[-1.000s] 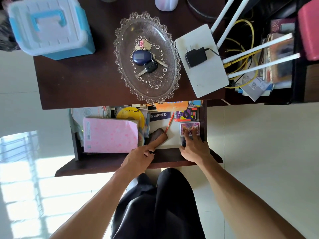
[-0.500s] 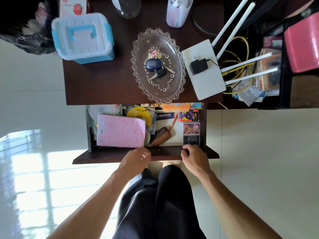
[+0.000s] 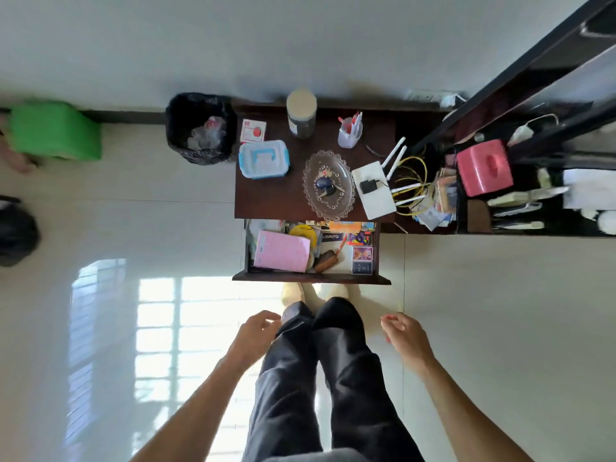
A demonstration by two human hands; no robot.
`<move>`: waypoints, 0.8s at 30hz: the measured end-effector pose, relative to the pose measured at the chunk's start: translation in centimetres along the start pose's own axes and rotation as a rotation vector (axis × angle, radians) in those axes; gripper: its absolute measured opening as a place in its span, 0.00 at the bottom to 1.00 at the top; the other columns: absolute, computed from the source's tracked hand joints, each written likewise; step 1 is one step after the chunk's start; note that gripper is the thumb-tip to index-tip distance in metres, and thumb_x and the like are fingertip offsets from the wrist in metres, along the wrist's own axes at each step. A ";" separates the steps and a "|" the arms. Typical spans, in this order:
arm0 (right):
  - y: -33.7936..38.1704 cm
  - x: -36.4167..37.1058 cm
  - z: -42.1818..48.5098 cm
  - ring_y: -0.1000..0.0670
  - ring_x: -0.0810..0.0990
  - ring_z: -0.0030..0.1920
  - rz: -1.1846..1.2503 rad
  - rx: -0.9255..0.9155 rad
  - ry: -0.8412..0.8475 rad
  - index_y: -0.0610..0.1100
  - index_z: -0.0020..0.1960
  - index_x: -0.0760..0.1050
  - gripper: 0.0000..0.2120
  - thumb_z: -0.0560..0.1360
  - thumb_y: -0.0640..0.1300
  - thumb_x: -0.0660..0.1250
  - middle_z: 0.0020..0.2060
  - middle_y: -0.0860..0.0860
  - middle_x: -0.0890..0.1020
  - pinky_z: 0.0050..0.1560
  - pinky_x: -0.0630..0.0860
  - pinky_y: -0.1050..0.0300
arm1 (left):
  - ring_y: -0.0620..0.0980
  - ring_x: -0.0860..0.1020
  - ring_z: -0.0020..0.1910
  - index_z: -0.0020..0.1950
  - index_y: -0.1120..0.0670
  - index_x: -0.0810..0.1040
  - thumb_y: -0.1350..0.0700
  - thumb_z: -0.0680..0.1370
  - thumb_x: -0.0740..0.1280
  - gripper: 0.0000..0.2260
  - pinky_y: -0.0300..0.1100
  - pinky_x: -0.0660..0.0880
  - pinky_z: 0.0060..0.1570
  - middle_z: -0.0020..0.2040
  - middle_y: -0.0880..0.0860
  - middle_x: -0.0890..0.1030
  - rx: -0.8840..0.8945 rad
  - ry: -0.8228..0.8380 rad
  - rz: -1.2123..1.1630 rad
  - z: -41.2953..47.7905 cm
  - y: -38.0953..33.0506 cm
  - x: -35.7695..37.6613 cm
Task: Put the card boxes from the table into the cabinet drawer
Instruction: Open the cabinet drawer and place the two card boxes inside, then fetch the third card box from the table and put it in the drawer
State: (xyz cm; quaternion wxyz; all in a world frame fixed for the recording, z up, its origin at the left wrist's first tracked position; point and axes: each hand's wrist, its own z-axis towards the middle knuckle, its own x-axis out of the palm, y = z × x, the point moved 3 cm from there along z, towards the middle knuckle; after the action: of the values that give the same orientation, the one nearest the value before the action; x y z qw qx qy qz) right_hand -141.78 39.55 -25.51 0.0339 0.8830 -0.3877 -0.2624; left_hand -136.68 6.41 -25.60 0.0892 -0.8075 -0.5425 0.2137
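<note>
Both hands have drawn back from the open drawer [image 3: 310, 279]; the left hand [image 3: 253, 335] and right hand [image 3: 405, 335] hang empty, fingers loosely curled. Two card boxes [image 3: 362, 254] lie in its front right corner, below the counter [image 3: 266, 195].

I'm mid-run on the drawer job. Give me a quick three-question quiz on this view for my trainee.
1. True or false: the drawer stands open.
2. Pick one: the two card boxes lie in the drawer at the A) near right corner, B) far left corner, C) middle of the far edge.
3. Fill the gap: the left hand and right hand each hold ____.

Key: 1 true; 2 A; 3 nothing.
</note>
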 end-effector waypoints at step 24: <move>1.0 -17.2 -8.6 0.47 0.83 0.32 -0.757 -0.324 0.099 0.46 0.46 0.83 0.06 0.76 0.45 0.67 0.36 0.46 0.87 0.41 0.77 0.55 | 0.50 0.82 0.38 0.54 0.53 0.80 0.54 0.79 0.65 0.07 0.40 0.74 0.34 0.42 0.52 0.84 -0.228 -0.574 -0.800 -29.2 9.4 15.3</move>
State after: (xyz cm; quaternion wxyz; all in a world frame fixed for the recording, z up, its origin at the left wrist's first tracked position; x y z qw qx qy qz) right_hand -147.89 49.64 -10.31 0.0923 0.9580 0.0131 -0.2712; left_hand -111.03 19.23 -6.83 -0.0776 -0.4496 -0.8320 0.3157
